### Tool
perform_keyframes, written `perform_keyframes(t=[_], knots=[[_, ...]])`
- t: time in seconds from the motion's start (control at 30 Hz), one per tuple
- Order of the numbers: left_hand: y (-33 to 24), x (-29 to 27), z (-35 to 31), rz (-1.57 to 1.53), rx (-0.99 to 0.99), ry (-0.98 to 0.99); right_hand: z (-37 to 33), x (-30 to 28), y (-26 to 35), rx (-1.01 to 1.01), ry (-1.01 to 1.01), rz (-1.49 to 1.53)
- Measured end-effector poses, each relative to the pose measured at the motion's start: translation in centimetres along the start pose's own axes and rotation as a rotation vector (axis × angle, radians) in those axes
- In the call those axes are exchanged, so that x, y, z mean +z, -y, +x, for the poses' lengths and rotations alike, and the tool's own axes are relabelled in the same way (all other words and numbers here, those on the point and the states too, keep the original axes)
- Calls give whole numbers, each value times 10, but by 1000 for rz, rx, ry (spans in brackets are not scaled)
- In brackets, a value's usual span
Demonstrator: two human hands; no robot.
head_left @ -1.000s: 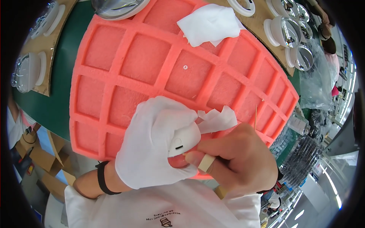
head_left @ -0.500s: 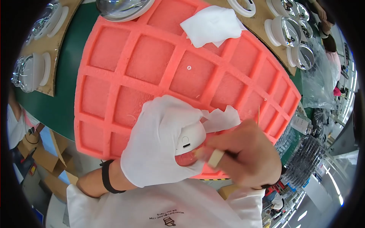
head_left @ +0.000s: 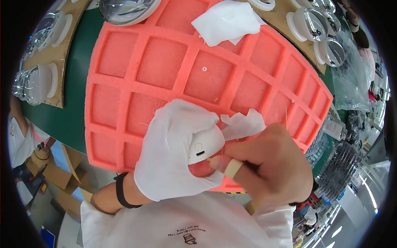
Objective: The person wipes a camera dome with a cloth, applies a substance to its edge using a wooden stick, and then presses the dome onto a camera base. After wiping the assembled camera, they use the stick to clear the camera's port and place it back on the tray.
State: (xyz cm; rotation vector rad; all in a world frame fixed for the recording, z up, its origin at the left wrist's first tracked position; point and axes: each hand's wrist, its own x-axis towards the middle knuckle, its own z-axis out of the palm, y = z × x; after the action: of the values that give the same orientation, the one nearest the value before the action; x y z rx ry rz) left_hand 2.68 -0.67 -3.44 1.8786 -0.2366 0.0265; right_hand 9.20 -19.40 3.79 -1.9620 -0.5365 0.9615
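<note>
My left hand (head_left: 173, 153), in a white glove, is closed around a rounded white plastic device (head_left: 208, 142). A dark slot-shaped port and a small circle show on the device's face. To its right is my bare right hand (head_left: 269, 165), with a pale finger cot (head_left: 233, 168) on one finger. Its thumb and fingertips are pinched together close to the device's lower edge; what they hold, if anything, is blurred. A thin yellowish stick (head_left: 286, 118) shows just above this hand, and I cannot tell whether the hand holds it. A crumpled white wipe (head_left: 244, 125) lies beyond the device.
Under my hands spreads a pink foam tray (head_left: 163, 62) with square pockets. A folded white cloth (head_left: 225, 22) and a clear-domed unit (head_left: 128, 10) lie at its far side. More domed units (head_left: 39, 84) stand on cardboard left and right. Clear plastic bags (head_left: 351, 87) are at the right.
The view has shifted slightly, and both hands keep almost the same place over the tray. The device remains in my left hand, tilted a little differently; my right fingertips stay near it.
</note>
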Motion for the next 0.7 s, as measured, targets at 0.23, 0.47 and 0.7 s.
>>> perform_keyframes(t=[0.23,0.47,0.7], knots=[[2,2,-2,-52,-17,15,2,7,4,-33,-14,-15],[-2,2,3,-37,19,-3,-2,4,-2,-38,-39,11],[0,4,-5,-7,-22,-48,-1,6,-6,39,-89,84]])
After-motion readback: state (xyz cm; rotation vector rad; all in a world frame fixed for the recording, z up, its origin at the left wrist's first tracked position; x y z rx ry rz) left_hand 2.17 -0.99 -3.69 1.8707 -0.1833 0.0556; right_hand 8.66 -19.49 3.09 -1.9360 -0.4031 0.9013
